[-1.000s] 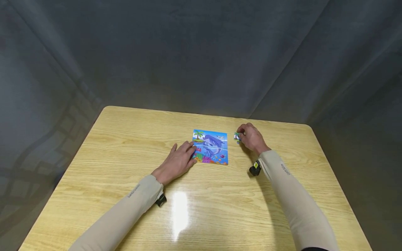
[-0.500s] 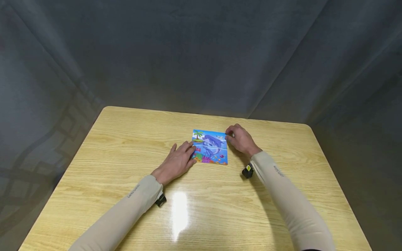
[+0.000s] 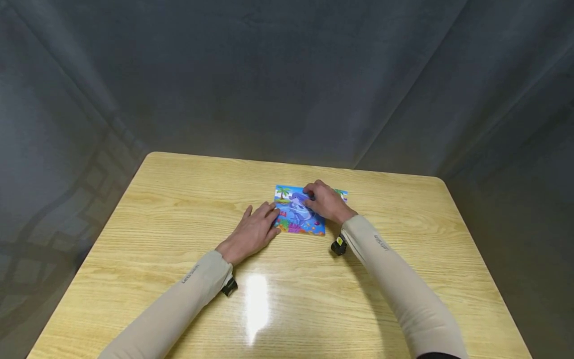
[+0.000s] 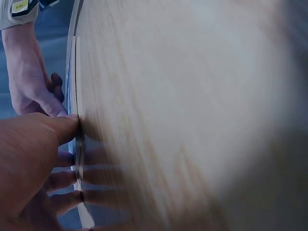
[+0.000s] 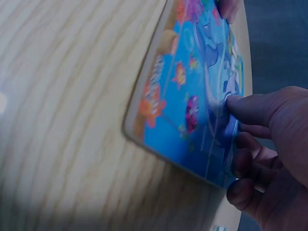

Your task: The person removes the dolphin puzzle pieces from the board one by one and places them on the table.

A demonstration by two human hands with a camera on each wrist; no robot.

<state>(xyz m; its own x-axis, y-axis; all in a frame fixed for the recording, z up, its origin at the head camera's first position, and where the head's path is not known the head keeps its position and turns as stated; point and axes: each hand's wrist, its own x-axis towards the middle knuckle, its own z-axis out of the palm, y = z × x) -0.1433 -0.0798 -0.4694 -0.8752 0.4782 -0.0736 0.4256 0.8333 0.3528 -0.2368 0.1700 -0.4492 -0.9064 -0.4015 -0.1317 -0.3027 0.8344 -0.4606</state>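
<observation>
A dolphin jigsaw puzzle (image 3: pixel 293 219) with sea creatures and a palm tree lies flat on the table. My left hand (image 3: pixel 254 230) rests at its left side, fingers outstretched; in the left wrist view, thumb and fingertips meet the puzzle's thin edge (image 4: pixel 73 86). My right hand (image 3: pixel 328 202) is over the upper right part, thumb and fingers bent. In the right wrist view its thumb touches the dolphin picture (image 5: pixel 219 91); I cannot tell whether a piece is pinched there. A palm-tree piece (image 3: pixel 342 193) shows just right of the puzzle, partly behind the right hand.
The pale wooden table (image 3: pixel 179 214) has rounded far corners. Dark grey curtains (image 3: pixel 269 85) hang behind it and at both sides. A glare patch (image 3: pixel 257 304) shines near the front.
My right hand has moved left from beside the puzzle to over its upper right part. The palm-tree piece, at its fingertips one second ago, now shows behind the hand. The left hand stays put.
</observation>
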